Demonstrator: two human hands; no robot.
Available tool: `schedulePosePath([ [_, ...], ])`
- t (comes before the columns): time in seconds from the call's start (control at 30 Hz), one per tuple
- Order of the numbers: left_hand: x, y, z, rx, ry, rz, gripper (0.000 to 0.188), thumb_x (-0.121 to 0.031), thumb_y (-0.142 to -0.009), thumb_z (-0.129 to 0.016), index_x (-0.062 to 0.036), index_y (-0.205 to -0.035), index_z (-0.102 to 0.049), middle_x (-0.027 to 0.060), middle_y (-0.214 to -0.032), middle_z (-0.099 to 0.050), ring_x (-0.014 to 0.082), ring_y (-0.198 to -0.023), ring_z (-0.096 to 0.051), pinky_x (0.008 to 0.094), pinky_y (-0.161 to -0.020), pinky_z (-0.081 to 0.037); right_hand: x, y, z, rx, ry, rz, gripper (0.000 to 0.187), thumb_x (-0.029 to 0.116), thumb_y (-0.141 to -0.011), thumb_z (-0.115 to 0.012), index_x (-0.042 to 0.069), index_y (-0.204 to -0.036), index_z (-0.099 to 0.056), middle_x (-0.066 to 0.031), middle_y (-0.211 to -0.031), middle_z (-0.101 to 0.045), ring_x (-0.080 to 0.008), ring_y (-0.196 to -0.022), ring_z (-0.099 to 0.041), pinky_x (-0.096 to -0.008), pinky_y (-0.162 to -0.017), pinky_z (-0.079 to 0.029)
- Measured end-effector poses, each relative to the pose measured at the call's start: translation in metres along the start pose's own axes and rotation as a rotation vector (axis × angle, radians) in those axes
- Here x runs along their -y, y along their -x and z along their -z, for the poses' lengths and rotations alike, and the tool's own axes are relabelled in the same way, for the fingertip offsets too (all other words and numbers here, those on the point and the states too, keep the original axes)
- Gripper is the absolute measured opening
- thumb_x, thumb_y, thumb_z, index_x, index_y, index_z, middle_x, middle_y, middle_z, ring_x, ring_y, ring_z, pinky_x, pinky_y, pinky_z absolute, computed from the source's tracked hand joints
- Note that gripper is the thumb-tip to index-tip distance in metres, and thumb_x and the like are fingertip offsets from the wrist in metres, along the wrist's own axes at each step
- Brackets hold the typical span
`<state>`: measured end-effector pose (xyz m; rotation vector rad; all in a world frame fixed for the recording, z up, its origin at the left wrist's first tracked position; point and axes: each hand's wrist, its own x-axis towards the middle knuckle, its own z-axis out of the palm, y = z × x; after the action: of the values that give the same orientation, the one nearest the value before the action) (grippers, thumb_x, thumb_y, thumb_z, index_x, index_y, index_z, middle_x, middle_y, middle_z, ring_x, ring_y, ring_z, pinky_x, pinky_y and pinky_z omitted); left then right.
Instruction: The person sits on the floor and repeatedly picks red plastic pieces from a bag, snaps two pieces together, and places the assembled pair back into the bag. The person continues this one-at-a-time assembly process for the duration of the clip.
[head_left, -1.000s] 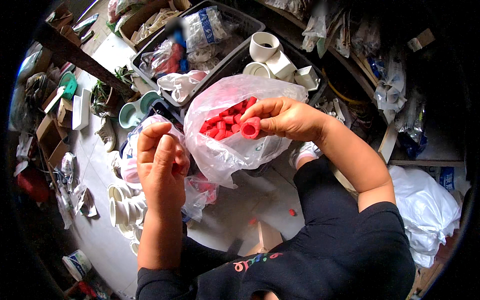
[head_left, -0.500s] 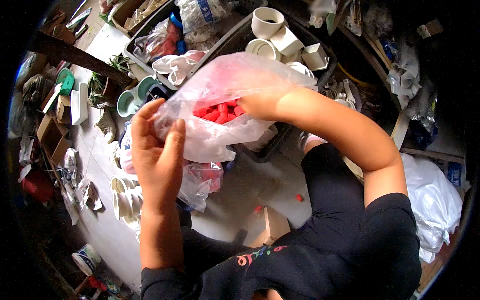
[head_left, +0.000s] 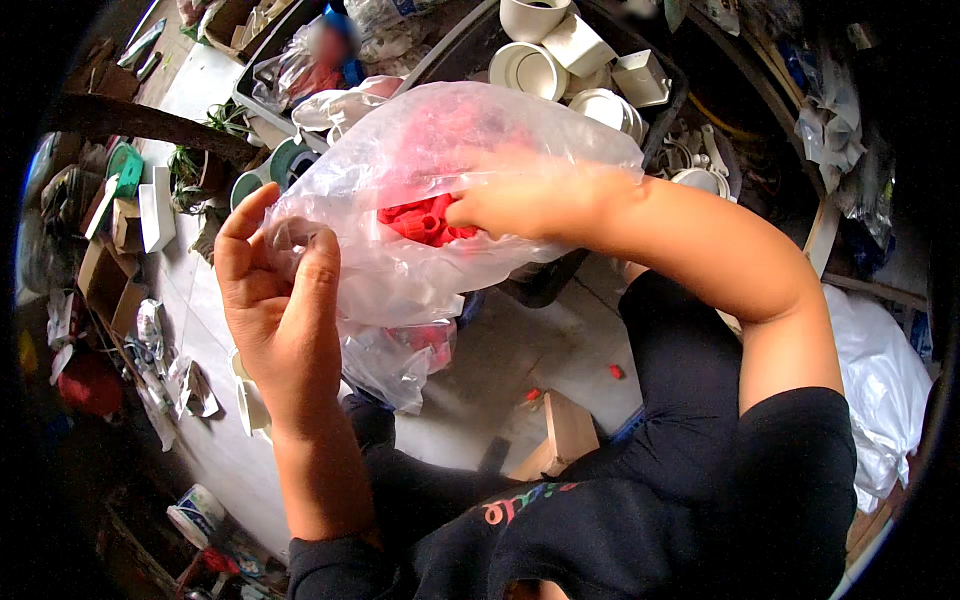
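A clear plastic bag full of small red tube-shaped plastic pieces is held up in front of me. My left hand pinches the bag's gathered edge between thumb and fingers at its left side. Through the opening, my right hand reaches in from the right, its fingertips among the red pieces. Plastic and pieces cover most of those fingers, so their grip is hidden. Below hangs a second clear bag with something red in it.
Behind the bag, a black crate holds white plastic pots. On the floor lie a wooden block and two loose red pieces. A white sack stands at the right. Boxes and clutter line the left side.
My left hand and the bag's edge have shifted left. The bag now bulges higher with red pieces, and my right hand has moved slightly left among them. The view has shifted a little.
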<state>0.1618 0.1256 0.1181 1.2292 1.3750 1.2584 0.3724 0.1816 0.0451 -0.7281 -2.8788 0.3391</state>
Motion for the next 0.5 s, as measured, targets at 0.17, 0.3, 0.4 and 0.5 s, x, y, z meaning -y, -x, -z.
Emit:
schedulePosePath([
  [0.17,-0.001,0.000,-0.004,-0.033,0.024,-0.035,0.042,0.001,-0.079,-0.058,-0.0019,-0.118,-0.042,0.0026,-0.088,-0.056,0.0062,-0.078,-0.052,0.0177,-0.071,-0.040,0.002,-0.015,0.035,0.697,-0.120,-0.435,0.023,0.011,-0.076,-0.049,0.007,-0.095,-0.061,-0.0137,-0.089,-0.062,-0.0280,-0.086,-0.059,-0.0384,-0.075,-0.046],
  [0.3,-0.003,0.000,-0.007,-0.003,-0.010,-0.078,0.046,0.002,-0.078,-0.058,0.0001,-0.119,-0.039,0.0083,-0.099,-0.054,0.0103,-0.087,-0.052,0.0210,-0.077,-0.042,-0.024,-0.010,0.015,0.448,-0.099,-0.508,0.031,0.009,-0.078,-0.049,0.008,-0.108,-0.056,-0.0137,-0.099,-0.060,-0.0292,-0.094,-0.056,-0.0381,-0.081,-0.044],
  [0.4,-0.001,0.003,-0.006,0.020,0.008,-0.065,0.049,0.002,-0.077,-0.059,0.0007,-0.120,-0.037,0.0105,-0.103,-0.052,0.0126,-0.091,-0.052,0.0231,-0.080,-0.042,-0.033,-0.020,0.014,0.198,-0.081,-0.416,0.033,0.008,-0.077,-0.049,0.008,-0.109,-0.055,-0.0136,-0.101,-0.059,-0.0305,-0.095,-0.055,-0.0380,-0.081,-0.044],
  [0.5,-0.002,0.005,-0.005,0.022,-0.029,-0.073,0.051,0.003,-0.076,-0.058,0.0005,-0.122,-0.036,0.0107,-0.104,-0.052,0.0135,-0.092,-0.052,0.0243,-0.081,-0.042,-0.027,-0.033,0.036,0.035,-0.201,-0.309,0.028,0.010,-0.074,-0.050,0.006,-0.099,-0.061,-0.0148,-0.099,-0.060,-0.0307,-0.091,-0.057,-0.0376,-0.078,-0.046],
])
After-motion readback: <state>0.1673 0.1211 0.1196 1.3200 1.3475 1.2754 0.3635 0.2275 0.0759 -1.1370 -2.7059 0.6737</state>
